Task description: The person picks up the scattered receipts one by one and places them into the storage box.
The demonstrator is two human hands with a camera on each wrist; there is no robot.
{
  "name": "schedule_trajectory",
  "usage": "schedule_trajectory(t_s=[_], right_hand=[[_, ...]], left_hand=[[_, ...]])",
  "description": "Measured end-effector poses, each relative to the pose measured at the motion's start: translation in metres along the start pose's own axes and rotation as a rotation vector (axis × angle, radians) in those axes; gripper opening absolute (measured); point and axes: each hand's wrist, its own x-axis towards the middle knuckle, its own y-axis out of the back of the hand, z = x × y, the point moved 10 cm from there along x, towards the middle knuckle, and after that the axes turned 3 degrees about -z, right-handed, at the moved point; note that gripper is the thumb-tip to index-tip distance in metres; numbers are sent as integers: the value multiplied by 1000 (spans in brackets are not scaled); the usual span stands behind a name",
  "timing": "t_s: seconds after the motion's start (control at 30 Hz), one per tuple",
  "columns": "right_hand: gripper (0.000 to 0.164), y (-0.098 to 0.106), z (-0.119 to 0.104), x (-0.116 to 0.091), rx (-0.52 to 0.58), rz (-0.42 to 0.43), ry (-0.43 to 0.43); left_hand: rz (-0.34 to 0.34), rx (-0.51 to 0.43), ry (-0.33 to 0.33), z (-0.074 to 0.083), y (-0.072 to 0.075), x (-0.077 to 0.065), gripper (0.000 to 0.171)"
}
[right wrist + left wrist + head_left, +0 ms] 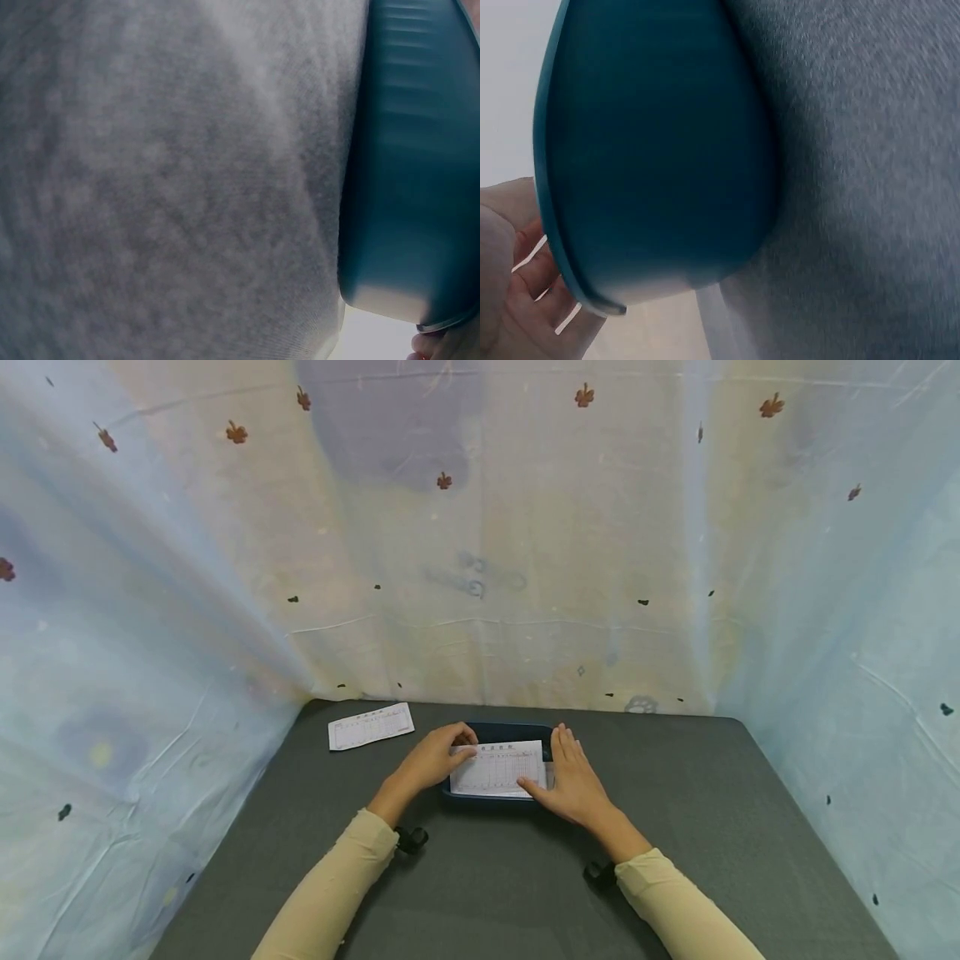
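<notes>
A dark blue-teal plastic bin (491, 802) stands on the grey tabletop, its outer wall (660, 150) filling much of the left wrist view. Inside it lies a white printed form pad (498, 772) with a ruled table on its top sheet. My left hand (438, 756) is at the bin's left end, fingers loosely bent over the far left corner, thumb over the pad's left side. Along the right end, my right hand (573, 785) has straight fingers at the rim, its thumb on the pad's right part. Another edge of white paper shows beneath that hand.
A second printed form pad (371, 727) lies on the table's far left, behind my left hand. Patterned cloth curtains (480, 568) enclose the table (480, 893) at the back and sides. Both wrists wear dark straps (411, 840).
</notes>
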Motion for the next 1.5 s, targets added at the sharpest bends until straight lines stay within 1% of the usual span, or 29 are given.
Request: schedule_trajectory(t_s=[0.07, 0.17, 0.33, 0.53, 0.63, 0.77, 0.9, 1.03, 1.17, 1.27, 1.37, 1.5], right_hand=[[120, 0, 1, 0, 1, 3, -5], [119, 1, 0, 0, 0, 11, -4], [118, 1, 0, -1, -5, 13, 5], [118, 1, -1, 0, -1, 0, 7], [118, 2, -1, -1, -1, 6, 10], [118, 1, -1, -1, 0, 9, 11], [118, 0, -1, -1, -3, 14, 15], [118, 1, -1, -1, -4, 20, 17], [118, 0, -1, -1, -1, 19, 16], [118, 0, -2, -1, -4, 11, 15], [118, -1, -3, -1, -8, 4, 12], [118, 0, -3, -1, -8, -1, 6]], left_hand=[[21, 6, -20, -2, 5, -1, 15], [50, 9, -25, -7, 14, -3, 17], [94, 0, 6, -21, 34, -9, 21], [118, -13, 9, -38, 56, -14, 23], [135, -2, 19, -50, 65, -15, 24], [148, 27, 62, -71, 77, -19, 25], [160, 34, 113, -92, 89, -25, 27], [163, 36, 185, -118, 98, -31, 29], [155, 46, 264, -148, 103, -41, 32], [166, 65, 299, -168, 107, -48, 32], [182, 74, 330, -182, 110, -54, 34], [192, 89, 396, -198, 114, -62, 38]])
